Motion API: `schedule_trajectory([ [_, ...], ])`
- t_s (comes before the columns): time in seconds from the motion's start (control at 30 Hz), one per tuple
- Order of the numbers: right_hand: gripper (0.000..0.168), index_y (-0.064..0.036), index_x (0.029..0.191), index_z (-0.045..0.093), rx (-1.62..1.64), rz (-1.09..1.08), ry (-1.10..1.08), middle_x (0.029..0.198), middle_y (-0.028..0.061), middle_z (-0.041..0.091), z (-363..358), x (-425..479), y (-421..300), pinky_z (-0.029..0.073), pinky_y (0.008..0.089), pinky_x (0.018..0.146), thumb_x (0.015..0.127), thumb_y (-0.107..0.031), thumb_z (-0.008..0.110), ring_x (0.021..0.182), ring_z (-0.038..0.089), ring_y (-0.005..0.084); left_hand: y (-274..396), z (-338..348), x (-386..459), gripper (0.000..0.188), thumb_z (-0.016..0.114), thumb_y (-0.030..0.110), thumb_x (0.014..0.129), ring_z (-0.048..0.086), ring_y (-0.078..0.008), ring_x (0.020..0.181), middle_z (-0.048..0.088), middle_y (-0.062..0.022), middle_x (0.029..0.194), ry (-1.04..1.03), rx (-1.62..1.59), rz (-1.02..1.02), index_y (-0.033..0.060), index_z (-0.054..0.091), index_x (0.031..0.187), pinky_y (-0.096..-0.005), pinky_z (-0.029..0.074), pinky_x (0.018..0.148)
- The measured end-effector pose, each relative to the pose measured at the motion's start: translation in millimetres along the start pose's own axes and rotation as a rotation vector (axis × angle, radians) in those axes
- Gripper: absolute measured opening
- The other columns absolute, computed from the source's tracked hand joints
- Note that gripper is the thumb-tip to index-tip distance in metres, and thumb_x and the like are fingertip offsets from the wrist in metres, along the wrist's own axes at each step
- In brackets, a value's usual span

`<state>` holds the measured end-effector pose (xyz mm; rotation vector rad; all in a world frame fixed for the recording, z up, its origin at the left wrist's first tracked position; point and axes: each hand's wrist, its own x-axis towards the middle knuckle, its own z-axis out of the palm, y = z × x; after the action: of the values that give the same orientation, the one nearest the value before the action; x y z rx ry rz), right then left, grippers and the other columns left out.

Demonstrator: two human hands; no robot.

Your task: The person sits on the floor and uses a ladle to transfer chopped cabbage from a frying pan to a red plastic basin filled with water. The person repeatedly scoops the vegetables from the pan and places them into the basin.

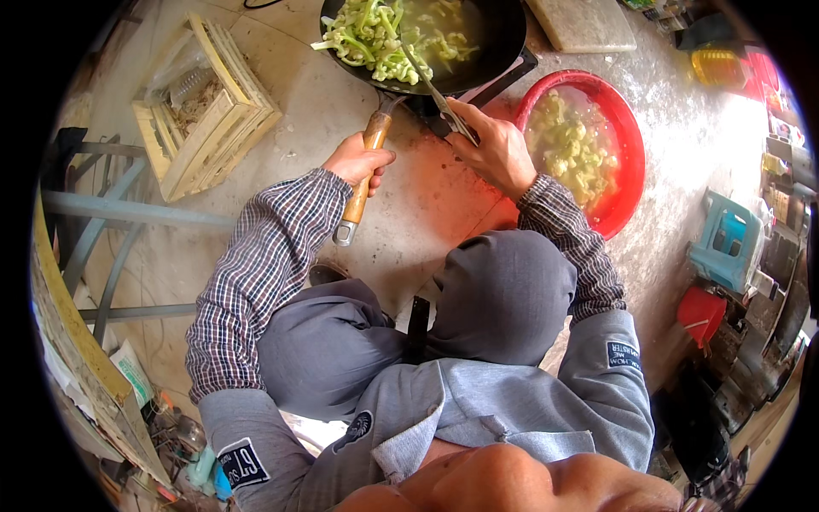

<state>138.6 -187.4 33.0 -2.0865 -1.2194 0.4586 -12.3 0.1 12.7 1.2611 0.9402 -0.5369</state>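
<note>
My left hand is closed around the wooden handle of a black wok. Green cauliflower florets are heaped at the wok's left side, and more lie in its cloudy liquid. My right hand grips a metal utensil whose far end reaches in among the florets, so its kind cannot be told. To the right of that hand, a red plastic basin holds cauliflower florets in water. The wok rests on a stove, mostly hidden beneath it.
A wooden crate with plastic inside stands on the floor at left, near a metal frame. A pale board lies beyond the basin. At right are a blue plastic stool, a red container and a jug of yellow liquid.
</note>
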Motion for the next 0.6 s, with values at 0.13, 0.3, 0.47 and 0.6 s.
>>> schedule_trajectory([
  [0.13,0.041,-0.006,0.121,0.054,0.019,0.009,0.015,0.066,0.0175,0.062,2.7,-0.4,3.5,0.05,0.0446,0.06,0.081,-0.017,0.058,0.062,0.063,0.0343,-1.4,-0.5,0.5,0.03,0.066,0.018,0.083,0.05,-0.0098,0.049,0.05,-0.0021,0.068,-0.032,-0.027,0.018,0.005,0.043,0.098,-0.0273,0.046,0.043],
  [0.3,0.041,-0.006,0.12,0.055,0.066,0.048,0.012,0.066,0.0176,0.062,1.8,-2.0,2.6,0.05,0.0442,0.06,0.081,-0.017,0.058,0.062,0.063,0.0342,-7.3,-1.1,1.7,0.046,0.069,0.032,0.084,0.051,-0.0091,0.052,0.053,-0.0024,0.077,-0.026,-0.065,0.023,0.0084,0.042,0.112,-0.0269,0.047,0.047],
  [0.47,0.041,-0.008,0.121,0.055,0.082,0.071,0.022,0.07,0.0186,0.063,4.1,-5.2,10.5,0.05,0.0433,0.061,0.081,-0.018,0.058,0.063,0.064,0.0339,-5.6,1.9,-6.1,0.057,0.068,0.036,0.085,0.058,-0.0124,0.062,0.06,-0.0083,0.095,0.016,-0.156,-0.032,0.0086,0.035,0.123,-0.0284,0.052,0.055],
  [0.6,0.041,-0.008,0.121,0.056,0.171,0.122,0.019,0.073,0.0188,0.064,2.2,-7.5,14.0,0.051,0.0404,0.063,0.082,-0.018,0.059,0.064,0.065,0.0314,-12.7,-0.3,-4.8,0.058,0.066,0.037,0.086,0.064,-0.0181,0.078,0.06,-0.0101,0.107,-0.005,-0.243,0.012,0.0087,0.035,0.125,-0.0315,0.054,0.064],
])
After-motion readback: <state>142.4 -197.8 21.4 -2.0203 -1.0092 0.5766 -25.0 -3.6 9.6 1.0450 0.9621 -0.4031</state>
